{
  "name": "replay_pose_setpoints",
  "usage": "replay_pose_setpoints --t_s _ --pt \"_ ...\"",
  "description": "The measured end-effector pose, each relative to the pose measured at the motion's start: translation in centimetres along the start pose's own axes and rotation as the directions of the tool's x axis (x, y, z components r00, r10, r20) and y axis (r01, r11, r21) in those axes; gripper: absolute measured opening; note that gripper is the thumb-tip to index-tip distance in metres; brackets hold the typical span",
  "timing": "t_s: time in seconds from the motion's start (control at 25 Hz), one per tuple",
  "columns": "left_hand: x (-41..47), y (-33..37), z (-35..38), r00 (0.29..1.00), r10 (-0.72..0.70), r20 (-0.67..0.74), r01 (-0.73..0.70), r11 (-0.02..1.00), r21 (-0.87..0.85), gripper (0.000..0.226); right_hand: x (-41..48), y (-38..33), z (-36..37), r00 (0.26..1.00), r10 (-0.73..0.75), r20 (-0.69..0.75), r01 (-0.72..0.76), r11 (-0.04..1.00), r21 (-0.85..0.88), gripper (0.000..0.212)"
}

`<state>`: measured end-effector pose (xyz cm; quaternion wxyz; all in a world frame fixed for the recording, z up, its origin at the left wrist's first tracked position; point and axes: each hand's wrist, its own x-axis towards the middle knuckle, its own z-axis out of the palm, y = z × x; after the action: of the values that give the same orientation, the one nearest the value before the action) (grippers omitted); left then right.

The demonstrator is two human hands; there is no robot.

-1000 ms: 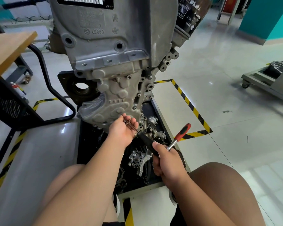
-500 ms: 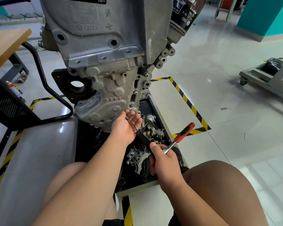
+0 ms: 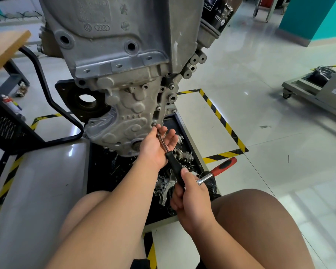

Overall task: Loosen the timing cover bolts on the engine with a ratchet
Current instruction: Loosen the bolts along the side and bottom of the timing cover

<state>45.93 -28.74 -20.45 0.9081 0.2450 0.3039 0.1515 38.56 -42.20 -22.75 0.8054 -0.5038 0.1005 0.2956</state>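
The grey engine stands upright ahead of me, its ribbed timing cover (image 3: 128, 121) facing me with bolts along its right edge. A driver with a black handle (image 3: 175, 169) and a thin metal shaft points up at a bolt (image 3: 154, 124) on the cover's lower right edge. My left hand (image 3: 155, 146) cradles the shaft near its tip, fingers loosely extended. My right hand (image 3: 190, 199) grips the driver's black handle and also holds a ratchet (image 3: 217, 170) with a red-and-black grip, which sticks out to the right.
A black tray (image 3: 184, 129) of loose engine parts lies under the engine. A black oil filter (image 3: 219, 14) hangs at the upper right. A wooden bench top (image 3: 2, 47) and black frame stand left. Yellow-black tape marks the floor. A wheeled cart (image 3: 314, 90) sits far right. My bare knees flank the tray.
Both hands have moved up and right along the cover. The driver's tip now sits at a bolt higher on the right edge, and my left fingers have loosened around the shaft.
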Motion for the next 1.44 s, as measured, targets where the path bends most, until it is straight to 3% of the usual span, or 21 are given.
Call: replay_pose_setpoints --t_s 0.08,0.16,0.24,0.32,0.4,0.56,0.68,0.76,0.8,0.92,0.96,1.08,1.24,1.36,1.44 --pt "0.2 0.0 -0.2 0.999 0.009 -0.033 -0.008 1.000 0.012 0.030 0.0 0.0 0.4 0.999 -0.020 -0.036 0.017 0.997 -0.069 0.039" --pt "0.6 0.3 -0.5 0.996 0.032 -0.081 -0.032 0.999 0.005 0.033 0.0 -0.2 0.5 0.975 -0.218 -0.032 0.188 0.897 -0.400 0.029" --pt "0.9 0.8 -0.7 0.991 0.053 -0.122 -0.055 0.998 -0.012 0.034 0.0 -0.8 0.4 0.912 -0.395 0.115 0.344 0.579 -0.740 0.018" --pt "1.2 1.2 -0.8 0.985 0.065 -0.159 -0.067 0.998 -0.007 0.033 -0.1 -1.3 0.2 0.872 -0.417 0.256 0.391 0.279 -0.877 0.021" --pt "1.2 1.2 -1.0 0.983 0.059 -0.174 -0.057 0.998 0.018 0.032 -0.2 -1.8 0.0 0.861 -0.414 0.296 0.376 0.125 -0.918 0.022" --pt "1.2 0.4 -1.5 0.991 0.041 -0.131 -0.014 0.979 0.201 0.031 -0.2 -2.5 -1.3 0.876 -0.422 0.233 0.335 0.186 -0.924 0.028" --pt "1.2 0.2 -2.2 0.988 0.028 -0.151 0.011 0.967 0.254 0.027 0.1 -2.5 -1.9 0.850 -0.434 0.298 0.360 0.066 -0.931 0.043" --pt "1.1 0.2 -2.4 0.989 0.030 -0.148 0.007 0.971 0.240 0.027 0.1 -2.2 -1.9 0.858 -0.420 0.297 0.346 0.045 -0.937 0.035" --pt "1.1 0.1 -2.3 0.990 0.026 -0.137 0.007 0.972 0.235 0.027 0.1 -1.9 -1.9 0.869 -0.414 0.270 0.334 0.091 -0.938 0.036" --pt "1.1 -0.3 -1.6 0.993 0.021 -0.115 0.005 0.976 0.218 0.030 -0.2 -0.7 -1.8 0.907 -0.399 0.133 0.302 0.399 -0.866 0.039" --pt "1.1 -0.5 -1.5 0.992 0.024 -0.120 0.002 0.977 0.212 0.030 -0.3 -0.3 -1.6 0.904 -0.407 0.131 0.309 0.411 -0.858 0.039" --pt "1.2 -1.1 -1.4 0.986 0.053 -0.160 -0.016 0.974 0.226 0.029 -0.4 0.2 -1.3 0.885 -0.424 0.194 0.328 0.271 -0.905 0.045" --pt "1.5 -0.7 -1.5 0.976 0.086 -0.198 -0.035 0.968 0.249 0.026 -0.2 -0.1 -1.3 0.847 -0.455 0.275 0.334 0.054 -0.941 0.021" --pt "1.6 -0.2 -1.4 0.977 0.080 -0.195 -0.028 0.967 0.255 0.025 -0.2 -0.6 -1.1 0.841 -0.453 0.294 0.345 0.032 -0.938 0.022" --pt "1.6 0.1 -1.6 0.981 0.076 -0.178 -0.030 0.968 0.249 0.025 -0.3 -1.2 -1.2 0.864 -0.440 0.247 0.345 0.159 -0.925 0.017"
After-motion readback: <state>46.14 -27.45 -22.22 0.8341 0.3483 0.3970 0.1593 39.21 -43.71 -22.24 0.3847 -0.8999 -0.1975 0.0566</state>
